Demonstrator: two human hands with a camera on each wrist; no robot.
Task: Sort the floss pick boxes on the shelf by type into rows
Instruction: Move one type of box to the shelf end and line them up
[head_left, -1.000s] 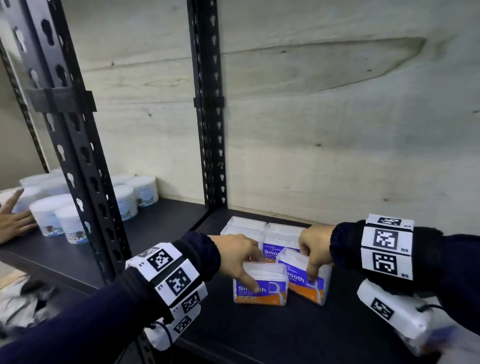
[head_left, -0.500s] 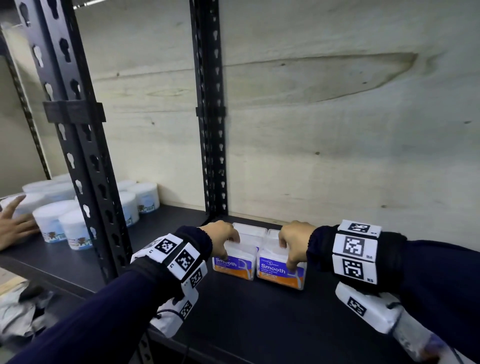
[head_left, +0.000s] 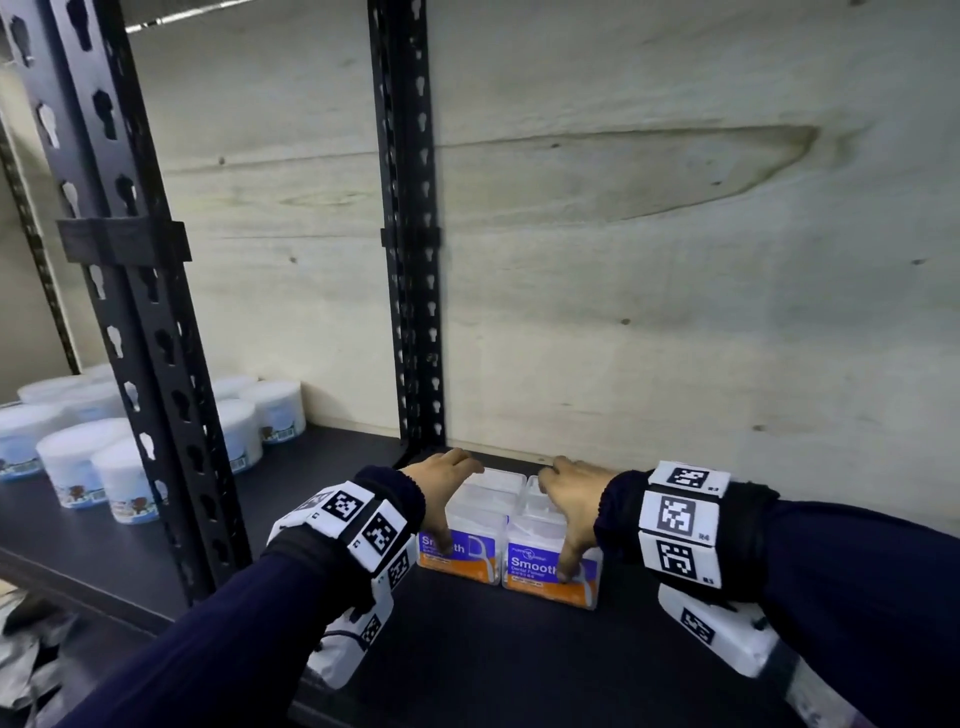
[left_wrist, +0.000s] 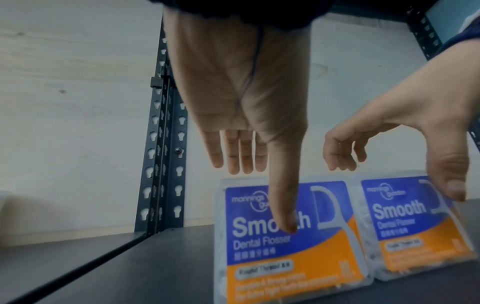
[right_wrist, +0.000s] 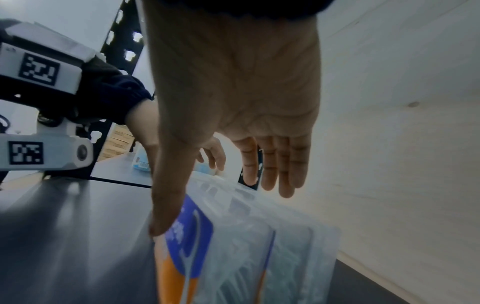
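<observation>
Where the dark shelf (head_left: 519, 654) runs left past the black upright (head_left: 150, 364): white round tubs (head_left: 88, 457) clustered, well apart from the floss boxes. Left hand (head_left: 441, 480) spread over left box column, fingers straight, thumb (left_wrist: 283, 205) pressed on label of front left box (head_left: 460, 551); nothing clenched. Front right box (head_left: 545, 569) touching it side by side, "Smooth" labels facing out, more clear boxes lined up behind toward the plywood back wall (head_left: 675, 312), near the rear post (head_left: 410, 260). Right hand (head_left: 569, 493) likewise released, fingers straight above the lids, thumb (right_wrist: 166, 207) on front right box's label edge.
</observation>
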